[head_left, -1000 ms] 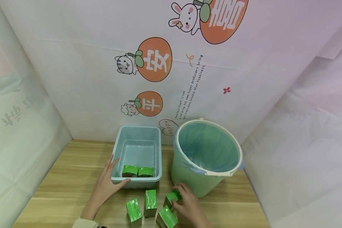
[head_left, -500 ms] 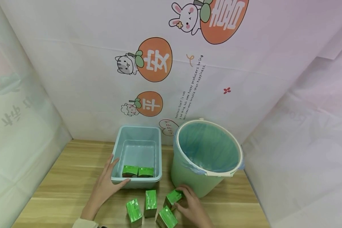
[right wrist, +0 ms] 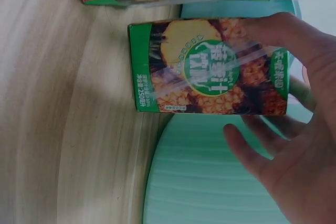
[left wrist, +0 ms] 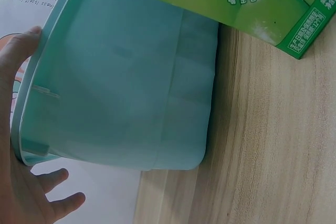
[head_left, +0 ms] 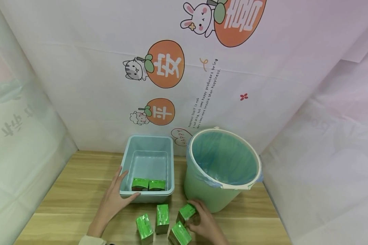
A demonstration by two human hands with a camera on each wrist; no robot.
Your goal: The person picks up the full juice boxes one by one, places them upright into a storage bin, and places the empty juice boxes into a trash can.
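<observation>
My left hand (head_left: 114, 198) lies spread at the near left corner of a light blue plastic tub (head_left: 172, 163), thumb along the front rim and fingers at the left side. Two green-topped juice cartons (head_left: 157, 184) sit inside the tub's near end. My right hand (head_left: 207, 223) holds a pineapple juice carton (right wrist: 210, 72) between thumb and fingers near its top. That carton stands on the table beside the green bin. Three more cartons stand close by: one nearest the front (head_left: 180, 233), a middle one (head_left: 162, 217) and a left one (head_left: 144, 227).
A pale green bin (head_left: 202, 190) with a blue liner and cream rim stands right of the tub, just behind the held carton. Both containers stand near the printed back cloth (head_left: 104, 92) on a wood-grain table (head_left: 64, 197). Cloth walls rise at left and right.
My right hand has shifted slightly right and now has its thumb and fingers closer about the carton, whose top shows more. The left hand, tub and other cartons have not moved.
</observation>
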